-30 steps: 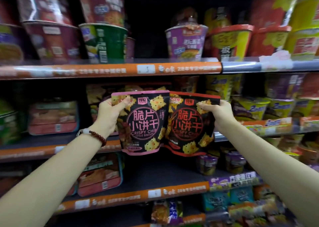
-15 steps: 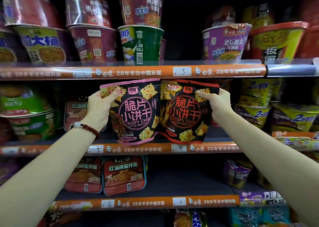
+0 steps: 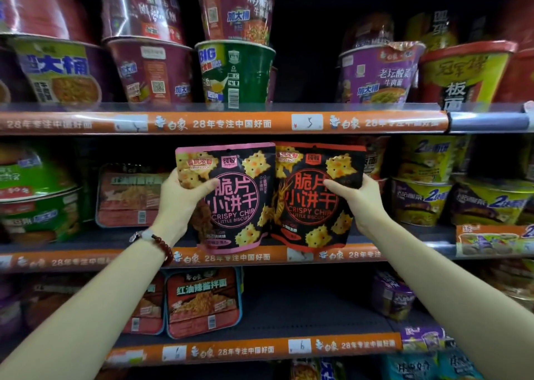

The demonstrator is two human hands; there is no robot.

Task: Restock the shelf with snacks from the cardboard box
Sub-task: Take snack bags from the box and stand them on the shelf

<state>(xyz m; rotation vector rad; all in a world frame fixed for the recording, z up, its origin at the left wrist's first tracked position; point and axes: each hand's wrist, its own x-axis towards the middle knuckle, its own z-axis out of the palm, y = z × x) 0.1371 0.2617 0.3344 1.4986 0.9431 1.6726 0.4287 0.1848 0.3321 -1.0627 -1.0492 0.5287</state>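
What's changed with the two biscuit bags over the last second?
Both hands carried the bags up, from in front of the lower shelf to the middle shelf opening. The left hand still grips the pink-trimmed black biscuit bag, the right hand the red-trimmed black biscuit bag, side by side; neither has been let go.

Both snack bags, the pink-edged bag [image 3: 231,197] and the red-edged bag [image 3: 315,194], read "脆片小饼干" and "CRISPY CHIP LITTLE BISCUIT". The orange shelf strip [image 3: 231,123] reads "白象 28年专注中国好面"; its price tag [image 3: 307,122] shows "5". The green cup [image 3: 235,73] says "BIG". The purple cup [image 3: 378,76] reads "老坛酸菜牛肉面". The noodle tray [image 3: 203,301] reads "红油辣酱拌面".
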